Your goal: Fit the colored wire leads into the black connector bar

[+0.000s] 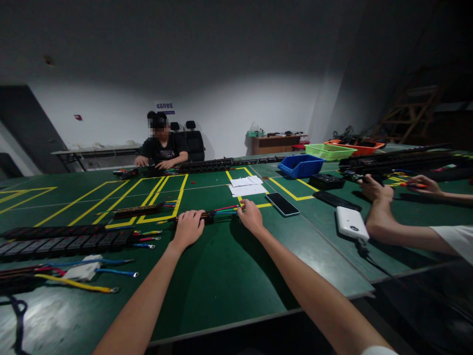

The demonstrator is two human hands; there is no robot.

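My left hand (189, 228) is closed over a short black wired strip (209, 217), pressing it against the green table. Red, blue and green wires (224, 212) run from the strip's right end to my right hand (251, 215). Its fingers are curled together around the wire ends, and the tips are partly hidden. Behind my left hand lies a similar dark wired strip (138, 211). To the left, a long black row of socket-like blocks (70, 246) ends in coloured leads with metal ring lugs.
White papers (247, 185), a phone (283, 204) and a blue bin (301, 166) lie beyond my right hand. A white power bank (352, 223) with a cable sits near a co-worker's hands (380, 192). Another person (162, 145) works across the table. Yellow tape marks the surface.
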